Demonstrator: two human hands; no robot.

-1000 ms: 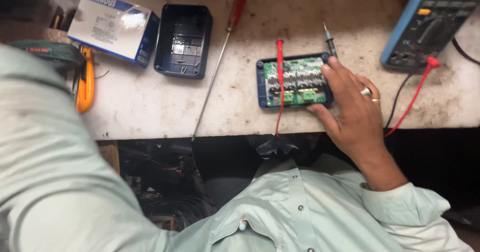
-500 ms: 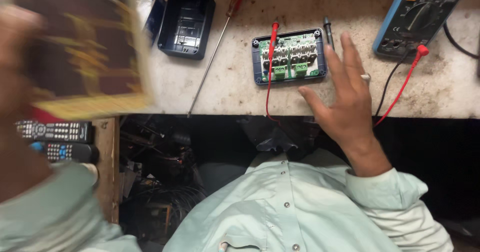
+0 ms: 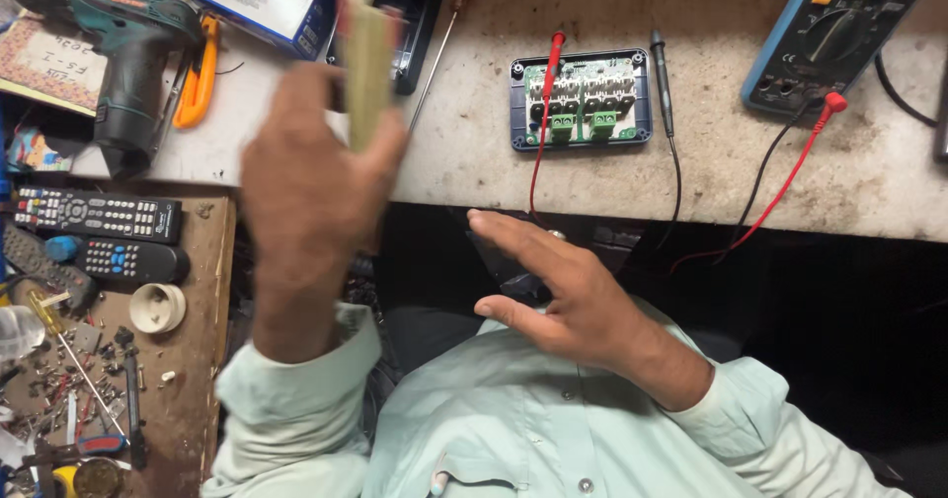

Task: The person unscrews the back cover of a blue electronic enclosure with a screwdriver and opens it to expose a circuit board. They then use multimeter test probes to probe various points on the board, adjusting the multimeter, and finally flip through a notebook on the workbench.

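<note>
Looking down, head view: a person in a pale green shirt sits at a speckled workbench [image 3: 612,177].
Left hand: the left hand [image 3: 311,187] is raised above the bench edge, fingers clamped on a thin tan board [image 3: 367,69] held upright and edge-on, blurred.
Right hand: the right hand [image 3: 568,296] hovers open below the bench edge, fingers spread flat, holding nothing and touching nothing.
Circuit box: a blue open box with a green circuit board [image 3: 583,98] lies on the bench, well apart from both hands.
Probes: a red probe [image 3: 549,69] lies across the box's left part; a black probe [image 3: 660,64] lies just beside its right edge.
Meter: a blue meter [image 3: 834,34] sits at the far right, a red lead plugged into it.
Bench left: a teal drill [image 3: 123,44], an orange cutter [image 3: 197,83], a white and blue carton [image 3: 262,0] and a screwdriver [image 3: 444,29].
Side table: two remote controls [image 3: 99,231] and scattered small parts.
</note>
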